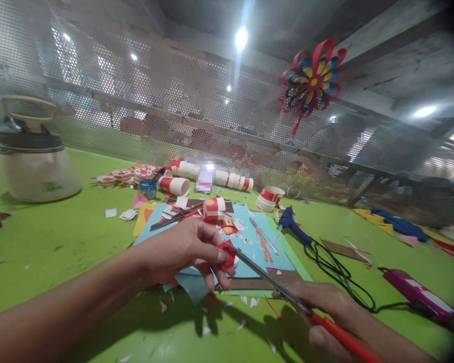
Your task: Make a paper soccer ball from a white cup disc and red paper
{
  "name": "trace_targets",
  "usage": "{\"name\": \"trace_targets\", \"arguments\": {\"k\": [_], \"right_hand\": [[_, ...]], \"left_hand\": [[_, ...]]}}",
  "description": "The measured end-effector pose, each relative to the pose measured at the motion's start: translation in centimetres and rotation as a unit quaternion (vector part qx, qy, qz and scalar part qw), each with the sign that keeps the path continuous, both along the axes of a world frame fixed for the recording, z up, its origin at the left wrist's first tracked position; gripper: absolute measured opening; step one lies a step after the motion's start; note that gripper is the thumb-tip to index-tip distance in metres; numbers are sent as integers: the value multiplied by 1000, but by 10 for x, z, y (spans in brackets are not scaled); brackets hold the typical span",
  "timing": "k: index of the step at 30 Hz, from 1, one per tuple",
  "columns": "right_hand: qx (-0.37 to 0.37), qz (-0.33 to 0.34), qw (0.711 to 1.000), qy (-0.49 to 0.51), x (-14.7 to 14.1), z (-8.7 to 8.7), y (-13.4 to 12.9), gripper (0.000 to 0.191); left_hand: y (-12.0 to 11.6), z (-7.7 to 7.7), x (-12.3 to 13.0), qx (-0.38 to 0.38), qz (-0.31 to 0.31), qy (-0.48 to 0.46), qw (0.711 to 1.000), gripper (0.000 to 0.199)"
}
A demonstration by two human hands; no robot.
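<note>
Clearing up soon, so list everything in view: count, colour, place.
Table: 1, green, underneath
Scissors: 1, red-handled, in right hand
Paper piece: 1, red, in left hand
Sheet: 1, light blue, table centre
Cut cups: several, red-white, on and behind sheet
Cup stack: 1, red-white, table back
Blurred object: 1, pale, before cup stack
Rosettes: several, red-white, back left
Jar: 1, blue, behind sheet
Glue gun: 1, blue, sheet's right
Power strip: 1, purple, far right
Jug: 1, off-white, far left
Paper scraps: many, mixed, across table
Ornament: 1, red-blue-yellow, hanging upper right
Screen: 1, grey, behind table
Lights: several, white, overhead
Left hand: 1, bare, holding paper piece
Right hand: 1, bare, holding scissors
</note>
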State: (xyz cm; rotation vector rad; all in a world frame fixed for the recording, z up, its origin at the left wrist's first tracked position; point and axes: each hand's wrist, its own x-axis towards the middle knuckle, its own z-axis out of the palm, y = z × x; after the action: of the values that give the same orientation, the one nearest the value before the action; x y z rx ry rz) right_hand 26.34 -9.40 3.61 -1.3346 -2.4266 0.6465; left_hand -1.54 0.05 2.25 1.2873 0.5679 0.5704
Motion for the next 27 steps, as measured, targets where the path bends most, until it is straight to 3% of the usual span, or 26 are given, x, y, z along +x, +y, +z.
{"name": "trace_targets", "arguments": {"k": [8,17,27], "right_hand": [[-13,-23,1000,14,-2,2,-2,43],[-26,-27,998,45,0,-3,4,27],[-26,-17,998,57,-4,-10,4,34]], "left_hand": [[2,-1,0,6,-2,-2,1000,8],[1,-1,1,-3,1,1,1000,8],[1,0,1,-10,5,2,1000,10]]}}
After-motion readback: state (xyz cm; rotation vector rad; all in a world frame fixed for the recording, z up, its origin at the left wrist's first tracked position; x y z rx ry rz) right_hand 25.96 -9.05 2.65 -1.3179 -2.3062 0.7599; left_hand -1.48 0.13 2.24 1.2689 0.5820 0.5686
